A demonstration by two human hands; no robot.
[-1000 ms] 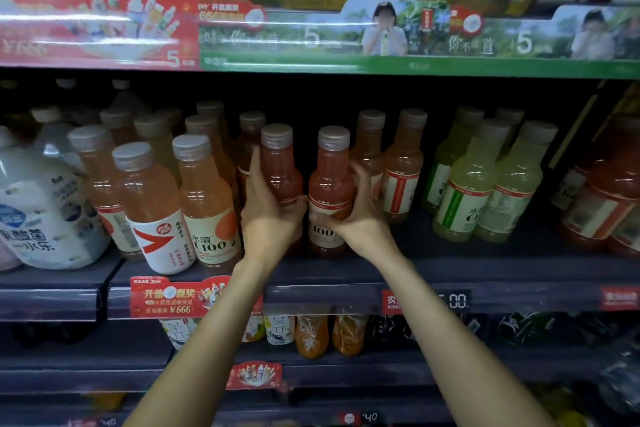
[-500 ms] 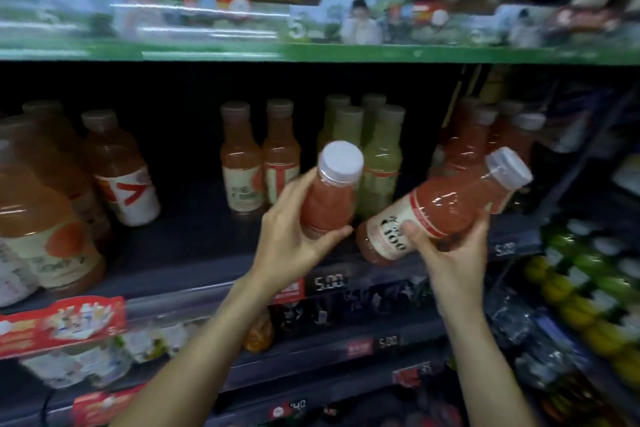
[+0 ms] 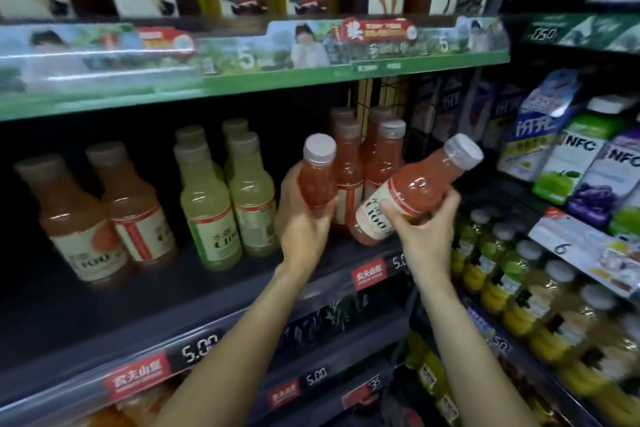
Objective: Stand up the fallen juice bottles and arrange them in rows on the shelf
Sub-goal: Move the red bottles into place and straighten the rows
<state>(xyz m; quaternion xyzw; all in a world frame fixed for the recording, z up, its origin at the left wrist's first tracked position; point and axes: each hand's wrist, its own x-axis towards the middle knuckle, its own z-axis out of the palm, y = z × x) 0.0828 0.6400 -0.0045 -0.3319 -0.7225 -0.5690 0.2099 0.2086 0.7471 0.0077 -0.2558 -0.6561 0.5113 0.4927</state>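
My left hand grips a red juice bottle with a white cap, held nearly upright in front of the shelf. My right hand holds a second red juice bottle, tilted with its cap up and to the right and its white label facing me. Both bottles hover just before a cluster of standing red bottles at the right end of the dark shelf. Further left stand pale green bottles and two orange bottles.
A wire divider closes the shelf's right end. Beyond it are cartons and rows of yellow and green bottles. Price tags line the shelf edge. A green banner fronts the shelf above.
Both hands lifted a red bottle each off the shelf's middle and carried them rightward to the red bottles at its end. My view has swung right.
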